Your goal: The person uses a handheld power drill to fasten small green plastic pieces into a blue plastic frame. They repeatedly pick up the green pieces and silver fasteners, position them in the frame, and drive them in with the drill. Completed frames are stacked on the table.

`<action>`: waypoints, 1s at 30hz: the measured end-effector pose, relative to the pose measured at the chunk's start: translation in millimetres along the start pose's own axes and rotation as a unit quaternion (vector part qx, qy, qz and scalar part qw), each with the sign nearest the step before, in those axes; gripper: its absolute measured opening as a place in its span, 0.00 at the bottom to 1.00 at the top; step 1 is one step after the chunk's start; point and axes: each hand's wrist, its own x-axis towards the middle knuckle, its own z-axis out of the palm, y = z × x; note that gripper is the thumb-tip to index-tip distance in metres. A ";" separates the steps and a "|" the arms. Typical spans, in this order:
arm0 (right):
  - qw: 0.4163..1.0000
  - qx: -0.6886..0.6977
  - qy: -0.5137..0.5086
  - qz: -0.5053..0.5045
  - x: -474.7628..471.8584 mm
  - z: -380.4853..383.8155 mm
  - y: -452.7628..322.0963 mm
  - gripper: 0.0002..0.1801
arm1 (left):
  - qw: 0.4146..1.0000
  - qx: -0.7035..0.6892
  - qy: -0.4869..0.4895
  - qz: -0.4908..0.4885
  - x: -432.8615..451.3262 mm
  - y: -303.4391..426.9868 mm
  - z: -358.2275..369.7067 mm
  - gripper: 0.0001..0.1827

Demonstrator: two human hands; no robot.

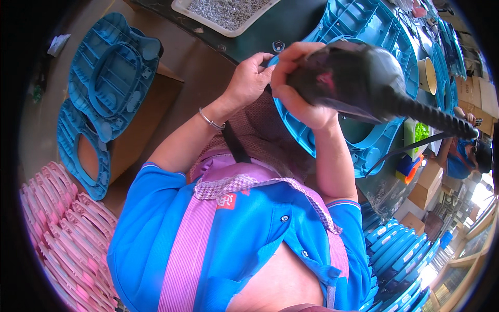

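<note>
My left hand is at the near left rim of a ribbed blue plastic part on the dark bench, thumb and forefinger closed at its edge. Whether a small piece sits between those fingertips is hidden. In my right hand is a dark corded power tool, blurred, held above the same part. Its ridged cord sleeve points to the right; the tool's tip cannot be seen. The part has a large oval opening, partly covered by the tool. A small metal-and-dark piece lies just beyond my fingers.
A white tray of small metal screws stands at the far edge. Similar blue parts rest on a cardboard box at left. Pink parts are stacked lower left, blue ones lower right. Another person is at far right.
</note>
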 end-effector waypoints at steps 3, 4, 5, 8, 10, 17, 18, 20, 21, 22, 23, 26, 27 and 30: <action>0.996 -0.081 0.039 -0.021 3.0 4.1 -3.2 0.25 | 0.999 0.045 0.024 -0.002 -2.9 5.6 -2.0 0.18; 0.999 -0.028 0.044 0.011 1.4 2.6 -6.5 0.27 | 0.998 0.058 0.030 -0.010 -4.6 10.1 -3.6 0.18; 0.995 0.049 0.072 0.054 -3.1 -5.0 -13.0 0.28 | 0.998 0.065 0.022 -0.011 1.0 14.2 0.4 0.18; 0.969 0.191 0.138 -0.072 -31.1 -33.5 -41.5 0.31 | 0.989 0.129 0.022 -0.062 1.5 34.4 -2.5 0.18; 0.963 0.159 0.132 -0.174 -53.9 -81.6 -71.6 0.31 | 0.983 0.177 0.051 -0.023 15.9 52.7 -12.7 0.16; 0.908 0.117 0.402 0.005 -185.3 -198.7 -166.1 0.23 | 0.941 0.280 0.148 0.116 123.7 75.5 -79.8 0.14; 0.871 0.136 0.461 0.098 -202.6 -209.6 -161.8 0.22 | 0.925 0.332 0.144 0.113 136.5 72.3 -85.4 0.16; 0.779 0.106 0.553 0.276 -237.6 -221.2 -145.6 0.23 | 0.896 0.412 0.149 0.076 154.0 64.6 -91.6 0.20; 0.765 0.089 0.544 0.332 -252.8 -225.0 -133.6 0.24 | 0.899 0.409 0.134 0.086 158.6 60.4 -91.6 0.21; 0.737 0.000 0.542 0.405 -265.2 -228.8 -118.8 0.26 | 0.903 0.402 0.126 0.089 159.7 57.1 -90.3 0.23; 0.698 -0.135 0.490 0.504 -275.6 -232.2 -105.2 0.29 | 0.910 0.388 0.127 0.069 159.5 55.9 -87.4 0.25; 0.608 -0.472 0.354 0.532 -294.8 -232.5 -67.7 0.34 | 0.846 0.486 0.150 0.162 147.3 60.6 -69.8 0.26; 0.573 -0.529 0.332 0.531 -295.3 -233.6 -57.3 0.35 | 0.821 0.506 0.167 0.204 141.5 64.5 -60.5 0.26; 0.523 -0.611 0.268 0.530 -288.5 -239.0 -42.7 0.38 | 0.891 0.383 0.122 0.212 120.0 74.3 -24.6 0.16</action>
